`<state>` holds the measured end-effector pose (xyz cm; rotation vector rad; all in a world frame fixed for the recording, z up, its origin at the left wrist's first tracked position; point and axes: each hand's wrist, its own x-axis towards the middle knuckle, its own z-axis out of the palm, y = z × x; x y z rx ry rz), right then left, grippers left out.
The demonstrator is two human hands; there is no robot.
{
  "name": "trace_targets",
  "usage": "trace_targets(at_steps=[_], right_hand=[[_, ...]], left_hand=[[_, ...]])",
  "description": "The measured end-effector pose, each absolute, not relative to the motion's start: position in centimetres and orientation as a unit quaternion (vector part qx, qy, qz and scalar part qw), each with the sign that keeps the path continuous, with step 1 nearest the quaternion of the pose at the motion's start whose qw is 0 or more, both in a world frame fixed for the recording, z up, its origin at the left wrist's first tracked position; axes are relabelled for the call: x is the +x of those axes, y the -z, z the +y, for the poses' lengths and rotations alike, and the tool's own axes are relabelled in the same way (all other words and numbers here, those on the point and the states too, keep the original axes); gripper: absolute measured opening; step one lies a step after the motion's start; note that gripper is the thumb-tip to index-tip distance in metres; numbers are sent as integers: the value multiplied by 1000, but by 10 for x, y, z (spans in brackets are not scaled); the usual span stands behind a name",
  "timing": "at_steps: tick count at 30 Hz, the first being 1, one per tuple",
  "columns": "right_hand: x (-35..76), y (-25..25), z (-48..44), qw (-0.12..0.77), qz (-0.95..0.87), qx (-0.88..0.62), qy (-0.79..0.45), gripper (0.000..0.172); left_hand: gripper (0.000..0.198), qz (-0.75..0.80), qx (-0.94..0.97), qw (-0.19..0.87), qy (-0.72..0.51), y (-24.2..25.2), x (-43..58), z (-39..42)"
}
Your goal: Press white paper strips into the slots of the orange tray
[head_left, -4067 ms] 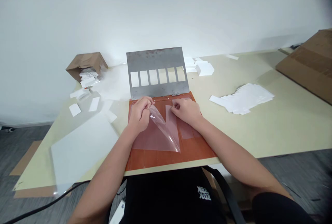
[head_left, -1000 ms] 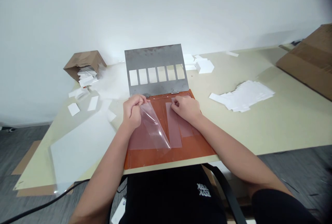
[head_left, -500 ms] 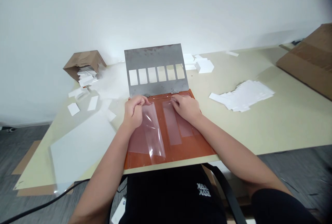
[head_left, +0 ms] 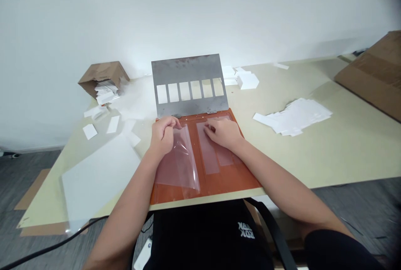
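An orange-brown board (head_left: 228, 183) lies at the table's front edge, with a hinged grey metal plate (head_left: 188, 69) standing raised at its back. My left hand (head_left: 163, 134) pinches the upper edge of a clear plastic film (head_left: 178, 165) that covers the board's left part. On the board's right half, my right hand (head_left: 226, 133) has its fingers curled, thumb and index tips close together by the top of a pinkish strip (head_left: 209, 159). Anything between those fingertips is too small to make out. Windows in a row cut through the metal plate.
White paper pieces (head_left: 297, 115) lie spread to the right, and a large cardboard box (head_left: 372, 74) stands beyond them. At the back left is a small open carton (head_left: 109, 71) with white scraps. A large pale sheet (head_left: 97, 178) reaches over the table's left front edge.
My right fingertips have shifted slightly left and toward me, and are more curled. The clear film's bright glare has shrunk. My left hand has barely moved.
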<state>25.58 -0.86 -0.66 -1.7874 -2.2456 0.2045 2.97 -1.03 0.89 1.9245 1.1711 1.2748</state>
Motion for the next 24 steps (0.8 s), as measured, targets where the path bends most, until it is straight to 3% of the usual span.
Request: trace_targets(at_steps=[8,24], right_hand=[[256,11,-5,132,-803,-578,-61,29],[257,13,-4,141,-803,-575,-64,26]], left_hand=[[14,428,728,263,-466,-9,31,-10],[14,434,742,241,-451,-11,32,-10]])
